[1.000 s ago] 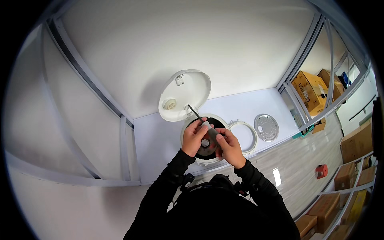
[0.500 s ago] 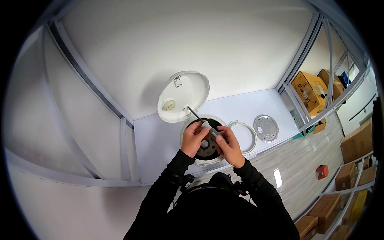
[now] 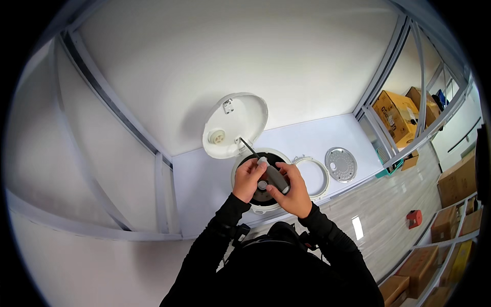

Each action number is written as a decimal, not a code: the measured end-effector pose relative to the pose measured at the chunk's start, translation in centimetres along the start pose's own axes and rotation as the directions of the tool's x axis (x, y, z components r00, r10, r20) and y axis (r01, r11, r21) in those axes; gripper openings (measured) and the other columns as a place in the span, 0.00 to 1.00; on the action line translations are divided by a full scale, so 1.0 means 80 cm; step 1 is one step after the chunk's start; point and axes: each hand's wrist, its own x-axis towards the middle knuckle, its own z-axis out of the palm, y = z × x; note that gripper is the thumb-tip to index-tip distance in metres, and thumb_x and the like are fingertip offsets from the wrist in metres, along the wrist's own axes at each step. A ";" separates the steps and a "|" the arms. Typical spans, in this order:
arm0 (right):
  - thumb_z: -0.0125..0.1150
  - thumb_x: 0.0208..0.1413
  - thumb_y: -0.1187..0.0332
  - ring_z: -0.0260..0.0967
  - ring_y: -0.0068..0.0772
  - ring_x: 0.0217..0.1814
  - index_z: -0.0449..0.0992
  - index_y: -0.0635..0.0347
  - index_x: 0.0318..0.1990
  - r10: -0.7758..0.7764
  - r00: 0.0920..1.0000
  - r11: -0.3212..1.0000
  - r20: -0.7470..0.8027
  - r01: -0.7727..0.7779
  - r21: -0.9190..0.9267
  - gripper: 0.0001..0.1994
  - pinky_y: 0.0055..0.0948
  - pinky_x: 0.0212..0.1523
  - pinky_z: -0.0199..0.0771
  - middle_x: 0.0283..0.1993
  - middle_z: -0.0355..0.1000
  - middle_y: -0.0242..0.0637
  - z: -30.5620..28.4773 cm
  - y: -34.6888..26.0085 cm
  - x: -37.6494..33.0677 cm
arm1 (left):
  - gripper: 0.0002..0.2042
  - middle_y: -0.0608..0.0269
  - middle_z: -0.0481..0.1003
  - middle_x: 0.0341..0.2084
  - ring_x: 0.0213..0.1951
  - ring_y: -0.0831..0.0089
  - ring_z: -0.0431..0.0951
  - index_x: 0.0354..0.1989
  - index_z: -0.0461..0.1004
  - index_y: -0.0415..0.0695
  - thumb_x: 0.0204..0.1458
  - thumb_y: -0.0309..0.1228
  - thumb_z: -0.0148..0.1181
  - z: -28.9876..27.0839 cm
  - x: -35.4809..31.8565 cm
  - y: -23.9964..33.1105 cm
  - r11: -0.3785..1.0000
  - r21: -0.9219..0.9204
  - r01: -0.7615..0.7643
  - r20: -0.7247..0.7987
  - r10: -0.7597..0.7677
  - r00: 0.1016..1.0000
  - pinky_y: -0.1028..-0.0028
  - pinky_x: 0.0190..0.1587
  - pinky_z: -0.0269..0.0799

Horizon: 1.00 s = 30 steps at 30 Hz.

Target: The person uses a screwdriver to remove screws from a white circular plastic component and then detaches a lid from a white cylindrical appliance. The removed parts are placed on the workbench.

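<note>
Rice cooker (image 3: 255, 204), frame centre, lid (image 3: 235, 125) raised for access. Screwdriver (image 3: 271, 174) clenched in right hand (image 3: 292, 190), tip angled at hinge; left hand (image 3: 249, 179) steadies handle.

Walls: plain white panels (image 3: 215, 56) behind and to the left, framed by pale grey metal bars (image 3: 110, 100).
Tabletop: white tabletop (image 3: 327, 135), boxed in by the panels.
Floor: light grey wood-look planks (image 3: 388, 225), with a bright patch of reflected light (image 3: 357, 227) and a small red object (image 3: 414, 218).
Storage: cardboard boxes (image 3: 394, 115) at right, more on shelves (image 3: 450, 225) lower right.
</note>
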 end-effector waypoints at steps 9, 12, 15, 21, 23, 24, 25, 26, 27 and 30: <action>0.74 0.52 0.69 0.77 0.41 0.42 0.72 0.62 0.59 0.254 0.963 0.950 0.085 -0.265 0.167 0.27 0.35 0.42 0.77 0.41 0.77 0.46 0.003 0.009 -0.013 | 0.18 0.65 0.78 0.45 0.44 0.78 0.78 0.60 0.72 0.35 0.66 0.32 0.61 0.023 -0.007 0.023 0.992 -0.117 0.047 -0.025 -0.051 0.998 0.75 0.48 0.75; 0.74 0.51 0.69 0.75 0.42 0.47 0.72 0.63 0.59 0.070 0.997 0.997 0.036 -0.072 0.033 0.27 0.37 0.46 0.76 0.45 0.76 0.49 0.001 0.013 -0.008 | 0.18 0.65 0.78 0.45 0.44 0.78 0.78 0.60 0.72 0.35 0.66 0.31 0.61 0.015 -0.004 0.011 1.000 -0.026 0.009 -0.019 -0.009 1.000 0.75 0.47 0.76; 0.73 0.52 0.69 0.74 0.42 0.50 0.72 0.63 0.58 0.178 0.983 0.979 0.034 -0.180 0.096 0.26 0.39 0.49 0.75 0.48 0.75 0.51 0.001 0.005 -0.007 | 0.18 0.65 0.78 0.45 0.45 0.78 0.78 0.60 0.72 0.36 0.65 0.30 0.61 0.014 -0.004 0.008 0.999 -0.028 -0.022 -0.006 0.021 1.000 0.75 0.48 0.76; 0.71 0.55 0.69 0.74 0.39 0.49 0.72 0.64 0.57 0.557 0.789 0.702 0.259 -0.614 0.361 0.23 0.36 0.46 0.75 0.48 0.76 0.51 0.001 0.016 -0.009 | 0.17 0.64 0.78 0.45 0.47 0.76 0.79 0.60 0.72 0.36 0.65 0.30 0.61 0.029 -0.012 0.027 0.978 -0.203 0.053 0.015 -0.051 0.999 0.75 0.51 0.75; 0.72 0.55 0.69 0.74 0.38 0.48 0.73 0.64 0.57 0.386 0.911 0.867 0.145 -0.412 0.282 0.23 0.34 0.45 0.75 0.48 0.75 0.49 0.006 0.023 -0.014 | 0.18 0.64 0.78 0.45 0.47 0.76 0.79 0.60 0.72 0.36 0.65 0.29 0.61 0.028 -0.009 0.027 0.985 -0.160 0.063 0.005 -0.063 0.998 0.75 0.52 0.75; 0.72 0.55 0.69 0.74 0.37 0.47 0.73 0.64 0.57 0.284 0.954 0.926 0.098 -0.299 0.230 0.23 0.34 0.44 0.74 0.48 0.75 0.49 0.008 0.024 -0.015 | 0.18 0.64 0.77 0.46 0.47 0.77 0.79 0.60 0.71 0.36 0.65 0.29 0.61 0.026 -0.006 0.022 0.993 -0.100 0.067 -0.021 -0.069 0.997 0.75 0.52 0.75; 0.71 0.55 0.69 0.73 0.37 0.46 0.72 0.63 0.58 0.258 0.962 0.942 0.089 -0.271 0.196 0.24 0.34 0.45 0.74 0.48 0.75 0.48 0.008 0.025 -0.015 | 0.18 0.64 0.77 0.46 0.47 0.77 0.79 0.61 0.71 0.36 0.66 0.29 0.61 0.023 -0.003 0.019 0.997 -0.039 0.072 -0.047 -0.074 0.996 0.75 0.52 0.75; 0.71 0.55 0.69 0.73 0.37 0.45 0.71 0.63 0.58 0.232 0.969 0.956 0.081 -0.243 0.163 0.24 0.34 0.45 0.74 0.48 0.74 0.47 0.006 0.024 -0.014 | 0.18 0.64 0.77 0.46 0.48 0.77 0.78 0.61 0.71 0.36 0.66 0.30 0.61 0.019 -0.001 0.016 0.998 -0.019 0.061 -0.038 -0.061 0.997 0.75 0.52 0.74; 0.71 0.55 0.70 0.73 0.36 0.44 0.71 0.63 0.59 0.206 0.976 0.968 0.075 -0.214 0.127 0.25 0.34 0.45 0.74 0.48 0.74 0.46 0.005 0.024 -0.013 | 0.18 0.65 0.77 0.46 0.48 0.77 0.78 0.61 0.71 0.36 0.66 0.30 0.61 0.018 0.000 0.015 0.999 -0.001 0.050 -0.029 -0.050 0.998 0.75 0.53 0.74; 0.71 0.56 0.68 0.72 0.33 0.43 0.67 0.63 0.63 0.200 0.979 0.962 0.034 -0.202 0.181 0.29 0.33 0.44 0.74 0.49 0.72 0.43 0.009 0.024 -0.014 | 0.18 0.63 0.77 0.47 0.50 0.76 0.78 0.61 0.71 0.36 0.66 0.29 0.60 0.015 -0.001 0.011 0.999 0.000 0.033 0.008 -0.033 0.999 0.74 0.53 0.74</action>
